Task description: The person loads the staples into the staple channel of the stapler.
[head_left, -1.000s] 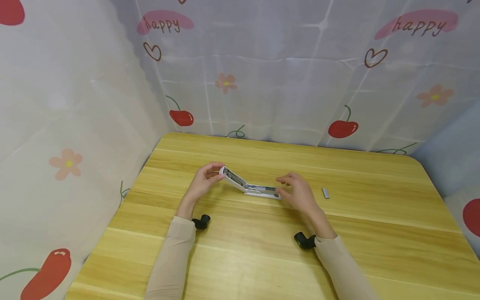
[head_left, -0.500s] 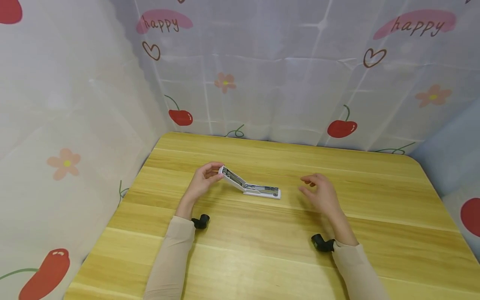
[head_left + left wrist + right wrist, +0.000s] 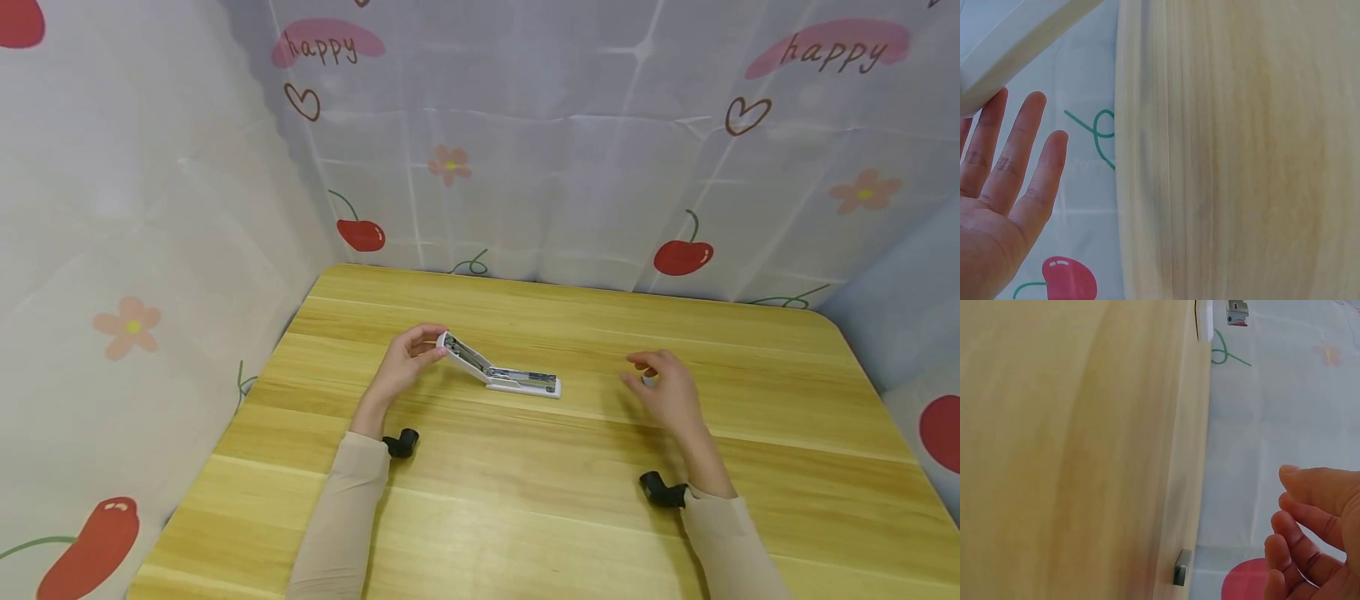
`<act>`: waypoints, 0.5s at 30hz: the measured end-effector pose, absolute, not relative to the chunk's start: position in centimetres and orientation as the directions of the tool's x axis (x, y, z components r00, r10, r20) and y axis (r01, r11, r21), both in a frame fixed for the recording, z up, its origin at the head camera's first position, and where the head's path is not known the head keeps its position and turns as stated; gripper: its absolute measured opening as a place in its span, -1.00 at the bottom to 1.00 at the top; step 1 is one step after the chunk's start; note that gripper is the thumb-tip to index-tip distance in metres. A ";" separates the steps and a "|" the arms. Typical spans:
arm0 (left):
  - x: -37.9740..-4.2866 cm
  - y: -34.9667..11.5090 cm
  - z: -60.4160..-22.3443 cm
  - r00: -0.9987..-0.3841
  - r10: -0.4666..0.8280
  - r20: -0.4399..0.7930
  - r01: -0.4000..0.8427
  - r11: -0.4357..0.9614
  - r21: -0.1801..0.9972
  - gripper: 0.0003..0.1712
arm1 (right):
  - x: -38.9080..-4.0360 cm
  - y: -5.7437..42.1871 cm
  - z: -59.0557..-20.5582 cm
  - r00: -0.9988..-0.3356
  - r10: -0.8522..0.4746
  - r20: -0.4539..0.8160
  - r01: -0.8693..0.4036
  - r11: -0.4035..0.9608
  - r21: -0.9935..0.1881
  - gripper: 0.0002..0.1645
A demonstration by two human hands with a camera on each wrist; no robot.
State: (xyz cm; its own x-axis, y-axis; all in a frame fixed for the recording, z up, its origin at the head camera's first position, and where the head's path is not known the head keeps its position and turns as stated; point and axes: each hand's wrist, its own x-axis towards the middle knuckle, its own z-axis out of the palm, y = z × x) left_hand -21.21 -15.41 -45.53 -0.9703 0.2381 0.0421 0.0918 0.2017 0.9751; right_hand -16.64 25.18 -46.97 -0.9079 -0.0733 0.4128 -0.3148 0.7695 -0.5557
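Observation:
A white stapler is folded wide apart on the table, its base flat and its upper arm tilted up to the left. My left hand pinches the raised end of that arm between thumb and fingers. In the left wrist view the stapler's white arm crosses above the spread fingertips. Well right of the stapler hovers my right hand, fingers loosely bent and holding nothing. A small grey strip of staples lies on the table close by, mostly hidden behind that hand in the head view.
The wooden table reaches back to a curtain printed with cherries and flowers. Black wrist mounts stick out inward from both sleeves.
My right hand has moved away from the stapler's base to the right, toward the staple strip. The left hand stays on the raised arm, and the stapler has not moved.

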 end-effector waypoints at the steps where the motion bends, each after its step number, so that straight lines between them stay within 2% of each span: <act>1: -21.2 -15.4 -45.6 -0.970 0.238 0.042 0.092 0.201 0.975 -0.58 | -16.6 25.3 -47.0 -0.910 -0.065 0.409 -0.306 0.772 -0.558 -0.66; 15: -21.2 -15.4 -45.6 -0.970 0.240 0.048 0.097 0.200 0.975 -0.55 | -15.9 27.7 -47.2 -0.954 0.060 0.293 -0.130 0.797 -0.589 -0.58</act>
State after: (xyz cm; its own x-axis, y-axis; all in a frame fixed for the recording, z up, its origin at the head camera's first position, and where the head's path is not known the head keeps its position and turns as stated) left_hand -21.25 -15.44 -45.64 -0.9696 0.2399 0.0477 0.0975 0.1999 0.9749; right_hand -15.95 27.68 -47.22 -0.9543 0.0604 0.2925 -0.1301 0.7974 -0.5893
